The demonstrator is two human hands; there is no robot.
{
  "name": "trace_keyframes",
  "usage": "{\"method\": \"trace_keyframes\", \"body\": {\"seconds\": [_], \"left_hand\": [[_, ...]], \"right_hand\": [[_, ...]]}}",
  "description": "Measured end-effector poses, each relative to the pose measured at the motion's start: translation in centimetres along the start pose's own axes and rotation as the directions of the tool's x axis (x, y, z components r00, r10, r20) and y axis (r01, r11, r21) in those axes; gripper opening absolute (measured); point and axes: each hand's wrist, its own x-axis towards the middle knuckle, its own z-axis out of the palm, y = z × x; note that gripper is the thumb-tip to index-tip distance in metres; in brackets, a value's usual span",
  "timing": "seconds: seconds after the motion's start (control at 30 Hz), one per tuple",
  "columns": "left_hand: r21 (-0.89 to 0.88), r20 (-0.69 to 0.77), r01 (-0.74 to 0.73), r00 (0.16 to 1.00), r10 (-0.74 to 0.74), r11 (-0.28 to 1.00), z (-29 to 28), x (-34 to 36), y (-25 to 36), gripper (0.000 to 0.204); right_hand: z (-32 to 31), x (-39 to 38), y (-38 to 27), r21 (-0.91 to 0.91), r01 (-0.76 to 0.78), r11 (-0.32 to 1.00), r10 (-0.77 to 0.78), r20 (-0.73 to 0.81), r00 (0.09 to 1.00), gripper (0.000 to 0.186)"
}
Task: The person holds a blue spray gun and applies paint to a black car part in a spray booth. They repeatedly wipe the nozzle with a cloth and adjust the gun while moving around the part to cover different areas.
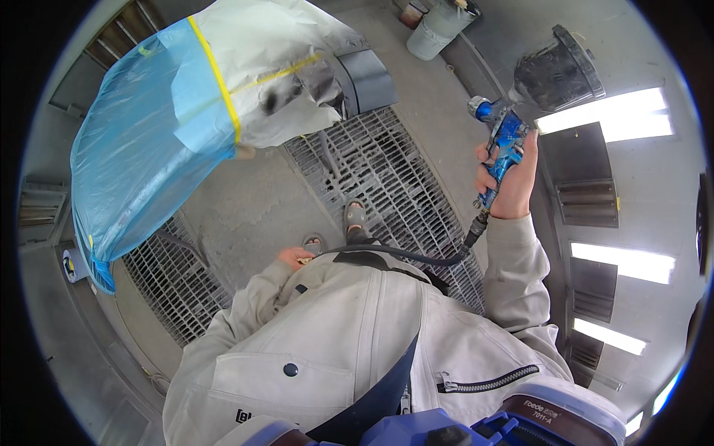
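Observation:
My right hand (506, 175) grips a blue spray gun (507, 136) at the right, raised, with a dark cup (554, 70) on it. A black air hose (424, 259) runs from the gun's handle down and across my waist. My left hand (290, 256) is low beside my waist, fingers curled at something small and tan near the hose; I cannot make out what it is. At the upper left stands a panel under white masking paper (260, 26) and blue plastic sheet (134, 156), with yellow tape (212, 67). A dark grey section (372, 82) shows at its right end.
Floor grating (394, 171) lies under and beside the panel, around my feet. A pale bucket (431, 37) and a smaller container (411, 15) stand at the top by the wall. Grey booth walls with bright light panels (621, 260) line the right side. My respirator (558, 412) shows at the bottom edge.

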Motion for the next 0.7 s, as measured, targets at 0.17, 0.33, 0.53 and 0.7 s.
{"method": "trace_keyframes", "body": {"seconds": [0.17, 0.33, 0.53, 0.7], "left_hand": [[-0.069, -0.042, 0.023, 0.999, -0.026, 0.997, -0.3, 0.1, 1.4, 0.029], [-0.130, -0.116, -0.018, 0.993, 0.003, 0.991, -0.4, 0.1, 2.4, 0.030], [-0.100, -0.204, -0.028, 0.979, 0.007, 0.995, 0.0, 0.1, 2.8, 0.028], [-0.061, -0.202, -0.011, 0.979, -0.002, 0.998, 0.0, -0.1, 4.1, 0.027]], "right_hand": [[0.4, 0.5, -0.4, 0.012, -0.083, 0.996, 0.080, 0.144, 0.986, 0.073], [1.4, 1.1, -1.2, 0.046, -0.165, 0.985, 0.140, 0.338, 0.931, 0.076], [2.4, 1.6, -0.7, -0.129, -0.005, 0.992, 0.029, 0.186, 0.982, 0.076], [1.8, 1.7, -0.9, -0.029, -0.271, 0.962, 0.255, 0.449, 0.857, 0.081]]}}
